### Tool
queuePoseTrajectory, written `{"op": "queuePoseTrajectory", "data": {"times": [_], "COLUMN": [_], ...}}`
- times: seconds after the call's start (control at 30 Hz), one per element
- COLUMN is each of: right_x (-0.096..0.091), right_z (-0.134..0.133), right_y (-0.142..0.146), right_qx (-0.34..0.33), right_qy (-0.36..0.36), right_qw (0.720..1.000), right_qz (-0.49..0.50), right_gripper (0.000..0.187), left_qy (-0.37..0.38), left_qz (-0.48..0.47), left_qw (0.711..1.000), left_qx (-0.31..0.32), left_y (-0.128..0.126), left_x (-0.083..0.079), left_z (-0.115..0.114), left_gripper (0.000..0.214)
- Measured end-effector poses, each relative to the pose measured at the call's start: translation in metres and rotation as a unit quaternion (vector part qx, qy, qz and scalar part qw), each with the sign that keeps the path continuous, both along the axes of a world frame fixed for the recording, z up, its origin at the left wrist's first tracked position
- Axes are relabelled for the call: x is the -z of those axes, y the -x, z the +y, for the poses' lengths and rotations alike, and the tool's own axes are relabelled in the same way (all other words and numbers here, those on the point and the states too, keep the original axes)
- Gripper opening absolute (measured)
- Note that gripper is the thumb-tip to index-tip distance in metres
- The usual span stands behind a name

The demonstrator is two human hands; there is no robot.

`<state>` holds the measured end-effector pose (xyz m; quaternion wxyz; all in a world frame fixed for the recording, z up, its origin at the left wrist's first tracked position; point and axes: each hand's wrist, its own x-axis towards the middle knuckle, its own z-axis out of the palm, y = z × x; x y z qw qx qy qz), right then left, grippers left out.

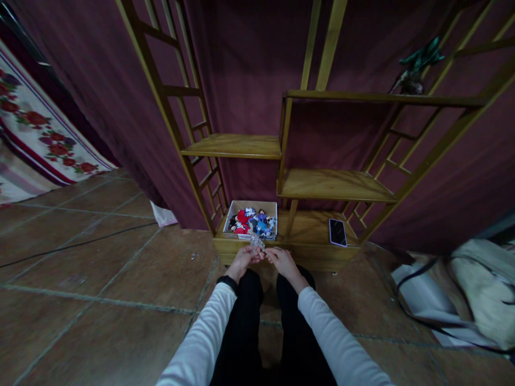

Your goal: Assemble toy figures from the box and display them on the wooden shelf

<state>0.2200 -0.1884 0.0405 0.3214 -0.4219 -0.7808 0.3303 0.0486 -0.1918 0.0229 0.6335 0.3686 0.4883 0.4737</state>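
My left hand [243, 260] and my right hand [282, 260] meet in front of a low wooden shelf unit [333, 185]. Both pinch a small clear crinkled wrapper or packet [257, 243] between their fingertips. What is inside it is too small to make out. Just beyond the hands, a white box [252, 221] with several small red, blue and white items sits on the bottom shelf. My black-trousered knees lie below the hands.
A phone with a pale case [338, 232] lies on the bottom shelf to the right. A beige bag with a black strap [478, 292] rests on the tiled floor at right. A dark red curtain hangs behind; a flowered cloth [36, 128] hangs at left.
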Motion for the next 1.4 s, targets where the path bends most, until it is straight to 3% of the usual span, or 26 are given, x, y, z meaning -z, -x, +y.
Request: {"op": "queuePoseTrajectory", "data": {"times": [0.33, 0.7, 1.03, 1.4], "right_x": [0.003, 0.0, 0.001, 0.002], "right_z": [0.002, 0.001, 0.002, 0.002], "right_y": [0.0, -0.001, -0.001, -0.001], "right_qx": [0.006, 0.061, 0.091, 0.087], "right_qy": [0.009, -0.029, -0.018, -0.037], "right_qw": [1.0, 0.996, 0.993, 0.993], "right_qz": [-0.006, -0.064, -0.069, -0.075], "right_gripper": [0.028, 0.022, 0.017, 0.014], "left_qy": [0.008, 0.006, -0.006, -0.011], "left_qz": [0.01, 0.0, -0.016, -0.009], "left_qw": [1.0, 1.0, 0.999, 1.0], "left_qx": [-0.002, -0.014, -0.028, -0.008], "left_y": [-0.001, 0.001, 0.002, 0.002], "left_x": [-0.001, 0.005, 0.007, 0.008], "left_z": [0.001, 0.004, 0.004, 0.004], "left_gripper": [0.029, 0.031, 0.03, 0.029]}}
